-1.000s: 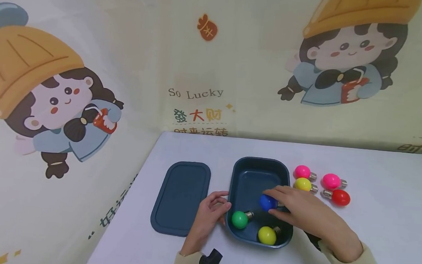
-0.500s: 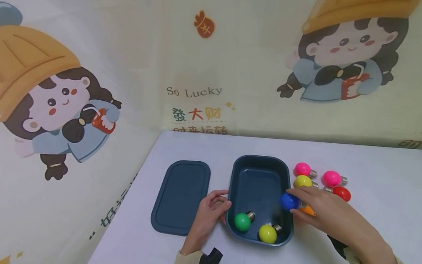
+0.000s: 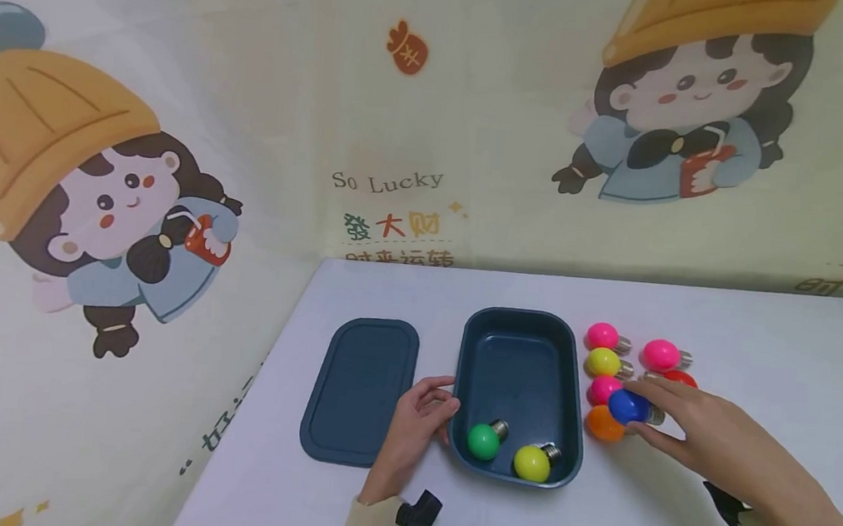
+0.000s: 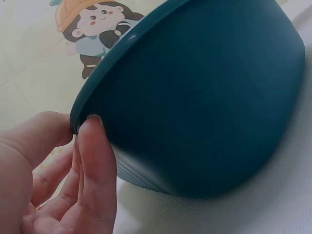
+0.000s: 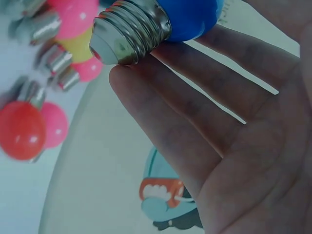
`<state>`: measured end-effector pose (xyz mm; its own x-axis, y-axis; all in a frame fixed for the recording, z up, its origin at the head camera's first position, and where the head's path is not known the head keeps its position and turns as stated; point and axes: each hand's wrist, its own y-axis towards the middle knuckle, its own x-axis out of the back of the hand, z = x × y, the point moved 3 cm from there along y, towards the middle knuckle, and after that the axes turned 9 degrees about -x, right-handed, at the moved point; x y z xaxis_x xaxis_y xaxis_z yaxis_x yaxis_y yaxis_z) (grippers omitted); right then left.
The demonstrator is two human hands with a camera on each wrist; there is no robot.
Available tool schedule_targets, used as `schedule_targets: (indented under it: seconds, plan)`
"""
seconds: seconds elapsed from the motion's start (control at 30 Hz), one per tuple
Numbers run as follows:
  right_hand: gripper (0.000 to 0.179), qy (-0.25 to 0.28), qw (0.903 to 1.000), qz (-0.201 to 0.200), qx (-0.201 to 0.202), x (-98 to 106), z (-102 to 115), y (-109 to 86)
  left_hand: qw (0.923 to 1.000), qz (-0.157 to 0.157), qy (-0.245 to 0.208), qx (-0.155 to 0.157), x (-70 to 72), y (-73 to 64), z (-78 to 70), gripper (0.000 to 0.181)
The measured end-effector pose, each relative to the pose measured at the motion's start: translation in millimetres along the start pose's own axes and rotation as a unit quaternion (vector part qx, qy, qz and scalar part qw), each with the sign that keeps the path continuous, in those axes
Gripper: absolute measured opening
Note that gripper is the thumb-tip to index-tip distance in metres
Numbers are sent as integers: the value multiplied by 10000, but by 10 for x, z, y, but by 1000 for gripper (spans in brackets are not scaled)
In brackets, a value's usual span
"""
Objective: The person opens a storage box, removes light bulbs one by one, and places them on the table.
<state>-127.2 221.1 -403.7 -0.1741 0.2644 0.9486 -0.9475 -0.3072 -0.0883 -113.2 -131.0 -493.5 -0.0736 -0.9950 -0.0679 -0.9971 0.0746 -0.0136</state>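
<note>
My right hand pinches a blue light bulb between thumb and fingers, above the loose bulbs right of a dark blue plastic box. In the right wrist view the bulb's metal screw base points left, past the fingertips. My left hand holds the box's left rim; the left wrist view has thumb and a finger on either side of that rim. Inside the box, near its front end, lie a green bulb and a yellow bulb.
Right of the box lie several bulbs in a column, among them a yellow bulb and an orange bulb. Farther right are a pink bulb and a partly hidden red bulb. A flat dark blue lid lies left of the box.
My right hand has carried the blue bulb rightward out of the box, over its right rim, to above the loose bulbs. My left hand keeps its place at the rim.
</note>
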Motion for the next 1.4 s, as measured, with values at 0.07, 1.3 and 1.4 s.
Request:
schedule_targets:
  seconds: [0.07,1.3,1.4]
  plan:
    - [59,-15,10000,32,-77,-19,-53,-5,10000,-31,27,10,15,-16,-7,44]
    - [52,-390,9964,464,-592,-311,-602,133,9998,47,-184,49,33,-2,28,44]
    - [51,-383,9973,339,-530,-332,-565,134,9999,37,-134,42,45,-15,21,43]
